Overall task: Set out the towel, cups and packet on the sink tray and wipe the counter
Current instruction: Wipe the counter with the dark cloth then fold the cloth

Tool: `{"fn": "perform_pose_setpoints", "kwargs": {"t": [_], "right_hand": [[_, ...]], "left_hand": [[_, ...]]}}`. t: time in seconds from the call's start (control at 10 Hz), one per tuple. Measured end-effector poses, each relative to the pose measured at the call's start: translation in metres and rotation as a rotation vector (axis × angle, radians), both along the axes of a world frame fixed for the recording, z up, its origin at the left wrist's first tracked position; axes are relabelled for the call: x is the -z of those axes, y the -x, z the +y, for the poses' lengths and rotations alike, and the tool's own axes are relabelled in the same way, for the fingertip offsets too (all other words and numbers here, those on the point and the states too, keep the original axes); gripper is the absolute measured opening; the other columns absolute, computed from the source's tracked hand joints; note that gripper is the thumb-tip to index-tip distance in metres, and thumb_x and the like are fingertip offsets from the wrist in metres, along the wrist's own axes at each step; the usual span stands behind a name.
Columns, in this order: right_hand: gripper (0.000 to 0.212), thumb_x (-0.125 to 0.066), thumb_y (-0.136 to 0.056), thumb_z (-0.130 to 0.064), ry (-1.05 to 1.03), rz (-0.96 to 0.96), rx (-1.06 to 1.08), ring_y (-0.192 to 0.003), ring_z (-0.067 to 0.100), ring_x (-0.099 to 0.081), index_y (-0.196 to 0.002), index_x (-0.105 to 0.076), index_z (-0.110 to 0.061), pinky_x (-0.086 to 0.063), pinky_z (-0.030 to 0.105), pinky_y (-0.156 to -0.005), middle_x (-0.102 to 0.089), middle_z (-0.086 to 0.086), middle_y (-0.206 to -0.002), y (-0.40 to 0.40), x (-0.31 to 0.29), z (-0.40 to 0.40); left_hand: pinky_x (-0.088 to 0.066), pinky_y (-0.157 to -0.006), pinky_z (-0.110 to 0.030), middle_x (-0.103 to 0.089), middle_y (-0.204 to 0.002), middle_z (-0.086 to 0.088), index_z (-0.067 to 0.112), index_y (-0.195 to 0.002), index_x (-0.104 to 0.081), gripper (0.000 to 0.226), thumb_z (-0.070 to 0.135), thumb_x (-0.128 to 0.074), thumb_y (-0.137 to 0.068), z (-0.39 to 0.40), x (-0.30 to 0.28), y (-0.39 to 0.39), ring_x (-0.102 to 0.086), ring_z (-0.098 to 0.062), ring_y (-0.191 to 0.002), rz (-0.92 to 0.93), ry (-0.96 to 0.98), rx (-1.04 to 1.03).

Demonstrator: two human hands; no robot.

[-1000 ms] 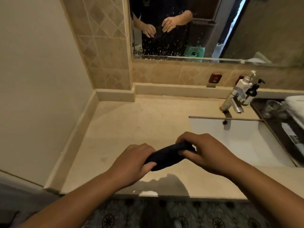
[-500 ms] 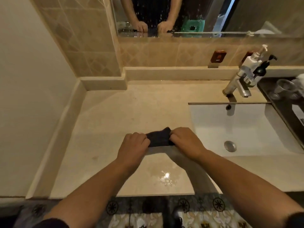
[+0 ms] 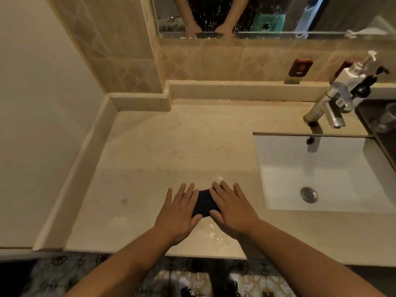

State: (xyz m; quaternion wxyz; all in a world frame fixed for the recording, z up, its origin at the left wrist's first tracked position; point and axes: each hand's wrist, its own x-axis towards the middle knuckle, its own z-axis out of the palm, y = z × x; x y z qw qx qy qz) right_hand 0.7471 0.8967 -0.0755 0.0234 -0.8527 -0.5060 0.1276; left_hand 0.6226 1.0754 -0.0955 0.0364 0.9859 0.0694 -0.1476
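Note:
A small dark cloth [image 3: 205, 203] lies bunched on the beige stone counter [image 3: 171, 146], near its front edge. My left hand [image 3: 179, 213] presses flat on the cloth's left part and my right hand [image 3: 232, 207] on its right part, fingers stretched out and slightly apart. Only the cloth's middle strip shows between the hands. A wet shiny patch [image 3: 212, 232] sits just in front of them. At the far right edge a dark tray [image 3: 385, 140] holds a clear glass cup [image 3: 389, 118]. No towel or packet is in view.
A white rectangular sink basin [image 3: 317, 174] with a metal drain is sunk into the counter right of my hands. A chrome faucet [image 3: 327, 108] stands behind it, with a white pump bottle [image 3: 351, 76] and a black one [image 3: 366, 84]. A raised ledge, tiled wall and mirror bound the back; a wall closes the left.
The cloth has gone from held above the counter between both fists to lying on the counter. Both hands have opened out flat on it.

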Motion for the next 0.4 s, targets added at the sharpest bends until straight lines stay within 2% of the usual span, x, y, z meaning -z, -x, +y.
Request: {"fn": "perform_pose_setpoints", "kwargs": {"t": [0.1, 0.2, 0.3, 0.4], "right_hand": [[0.073, -0.010, -0.097, -0.061, 0.112, -0.019, 0.010, -0.149, 0.026, 0.008, -0.155, 0.001, -0.018, 0.005, 0.054, -0.118, 0.002, 0.004, -0.164, 0.005, 0.015, -0.011], [0.078, -0.007, -0.094, -0.066, 0.153, 0.025, 0.029, -0.148, 0.026, 0.014, -0.154, 0.007, -0.018, 0.011, 0.055, -0.116, 0.010, 0.003, -0.163, 0.009, 0.007, -0.009], [0.083, -0.006, -0.090, -0.071, 0.189, 0.081, 0.035, -0.148, 0.025, 0.014, -0.154, 0.008, -0.020, 0.011, 0.057, -0.116, 0.013, 0.001, -0.162, 0.011, 0.000, -0.010], [0.080, -0.021, -0.089, -0.069, 0.246, 0.258, 0.038, -0.146, 0.027, -0.016, -0.152, -0.018, -0.022, -0.010, 0.052, -0.115, -0.018, -0.002, -0.160, -0.010, -0.026, 0.006]], "left_hand": [[0.018, -0.117, -0.051, 0.024, -0.161, 0.001, 0.021, -0.156, 0.014, 0.077, 0.066, -0.005, -0.096, 0.009, 0.011, 0.001, 0.031, -0.021, -0.145, 0.034, -0.019, 0.043], [0.022, -0.115, -0.050, 0.026, -0.160, 0.003, 0.022, -0.155, 0.015, 0.079, 0.069, -0.003, -0.094, 0.009, 0.006, -0.001, 0.035, -0.019, -0.142, 0.059, -0.008, 0.049], [0.022, -0.115, -0.048, 0.025, -0.160, 0.004, 0.024, -0.156, 0.014, 0.081, 0.070, -0.007, -0.093, 0.006, -0.004, 0.001, 0.030, -0.018, -0.145, 0.099, 0.033, 0.014], [-0.015, -0.119, -0.049, -0.013, -0.166, -0.004, 0.025, -0.156, -0.013, 0.076, 0.065, -0.030, -0.094, 0.010, -0.042, -0.018, -0.019, -0.027, -0.149, 0.263, 0.205, -0.035]]}}
